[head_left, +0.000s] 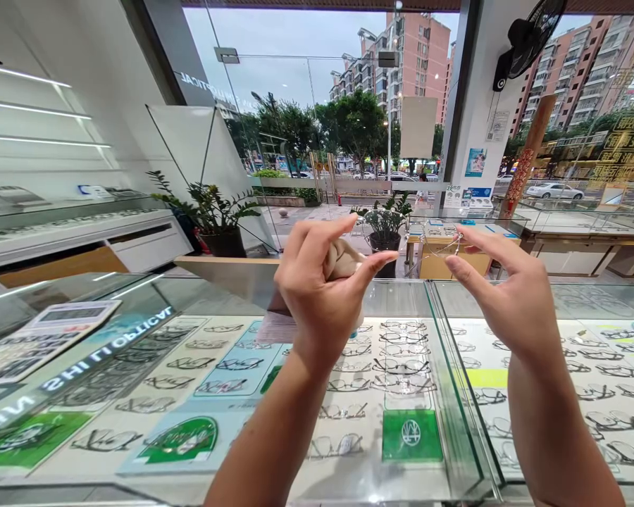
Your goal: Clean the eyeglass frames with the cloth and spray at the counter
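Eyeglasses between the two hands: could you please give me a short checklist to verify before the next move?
1. Eyeglasses held up off the glass counter: ok.
2. Right hand at one end of them, thumb and forefinger close to the thin metal: ok.
3. Left hand gripping the other end: cannot tell; the frame is too fine to follow there.
4. Beige bundle by the left hand's curled fingers, clear of the lenses: cannot tell.
5. Lenses free of smudges: cannot tell; too small to judge.
6. Calculator well apart from both hands: ok.
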A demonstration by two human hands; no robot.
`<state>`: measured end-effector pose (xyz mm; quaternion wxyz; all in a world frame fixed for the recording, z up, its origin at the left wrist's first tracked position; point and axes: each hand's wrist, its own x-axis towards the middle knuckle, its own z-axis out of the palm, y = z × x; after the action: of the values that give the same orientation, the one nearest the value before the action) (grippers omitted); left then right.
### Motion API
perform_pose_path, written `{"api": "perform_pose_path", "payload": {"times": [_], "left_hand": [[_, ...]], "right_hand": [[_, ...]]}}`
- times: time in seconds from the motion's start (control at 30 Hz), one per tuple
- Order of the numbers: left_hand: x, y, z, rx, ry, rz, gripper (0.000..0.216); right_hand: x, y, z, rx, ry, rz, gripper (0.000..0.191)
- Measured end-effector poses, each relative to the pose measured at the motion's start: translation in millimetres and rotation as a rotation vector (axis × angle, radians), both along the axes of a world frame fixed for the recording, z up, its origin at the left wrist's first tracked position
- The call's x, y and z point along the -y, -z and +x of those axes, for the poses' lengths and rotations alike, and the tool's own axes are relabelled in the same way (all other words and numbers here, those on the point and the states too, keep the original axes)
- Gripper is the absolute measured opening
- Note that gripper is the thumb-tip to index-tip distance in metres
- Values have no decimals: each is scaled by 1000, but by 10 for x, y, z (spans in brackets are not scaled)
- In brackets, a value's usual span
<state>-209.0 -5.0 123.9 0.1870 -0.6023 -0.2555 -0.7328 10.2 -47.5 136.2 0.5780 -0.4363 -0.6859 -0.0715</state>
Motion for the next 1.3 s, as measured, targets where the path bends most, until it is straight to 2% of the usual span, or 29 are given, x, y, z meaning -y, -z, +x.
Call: {"api": "perform_pose_path", "payload": {"times": [0.27,0.53,0.7,0.87,1.03,1.3], "left_hand": [[6,2,35,13,-4,-26,35],[-165,-6,-20,37,160,-232,43],[-234,0,-23,45,211,-298,46],[-228,-2,-20,54,235,-302,46],[-206,16,-4,48,189,-253,46],[-104,5,28,-15,33,-93,42]], "right_hand": [[18,-12,-10,-12,-11,8,36],[54,-19,-99,-60,15,167,30],[55,-15,-123,-38,44,186,30],[51,-13,-120,-62,6,176,31],[25,-5,-111,-81,9,109,31],[-60,30,-74,-58,18,35,36]]}}
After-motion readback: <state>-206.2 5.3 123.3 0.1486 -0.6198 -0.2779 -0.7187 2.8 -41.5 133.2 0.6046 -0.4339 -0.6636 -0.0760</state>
